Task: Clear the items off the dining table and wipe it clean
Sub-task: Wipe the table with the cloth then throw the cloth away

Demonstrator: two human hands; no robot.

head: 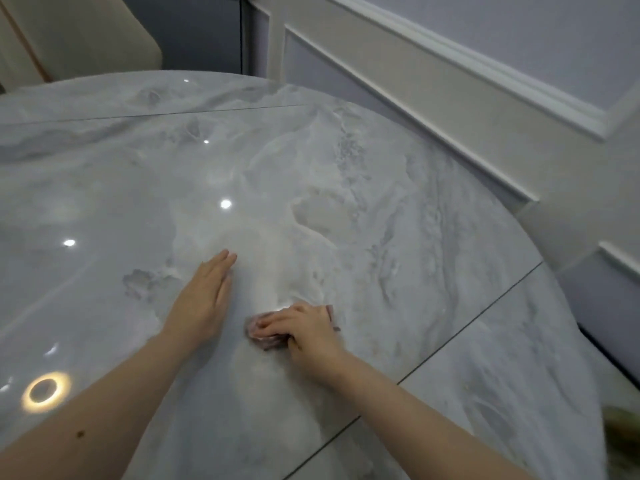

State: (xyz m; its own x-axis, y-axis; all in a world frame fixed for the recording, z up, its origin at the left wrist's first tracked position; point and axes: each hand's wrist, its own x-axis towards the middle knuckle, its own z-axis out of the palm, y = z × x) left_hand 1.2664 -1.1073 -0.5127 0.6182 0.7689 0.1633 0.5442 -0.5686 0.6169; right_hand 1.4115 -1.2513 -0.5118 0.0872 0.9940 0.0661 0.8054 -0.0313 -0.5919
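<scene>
The right hand [304, 332] lies on a small crumpled cloth [268, 336] and presses it against the table [398, 220]. Its fingers are bent over the top of the cloth and its thumb tucks in at the near edge, so the cloth is gripped between them. Pinkish folds of the cloth stick out past the fingertips on the left, under the thumb on the near side, and a little beyond the knuckles on the far right. Most of the cloth is hidden under the hand.

Just left of the cloth, and slightly farther away, the left hand [204, 299] rests flat on the table, palm down. Its fingers are straight and held together, pointing away from the person, and it holds nothing. The two hands are near each other but do not touch.

The table around and beyond both hands is glossy grey-white marble with a rounded edge and thin seam lines. Bright spots of lamp light reflect in it. Past the far edge stands a beige chair [79, 32], far left of the hands, and a panelled wall [450, 109] runs along the right.
</scene>
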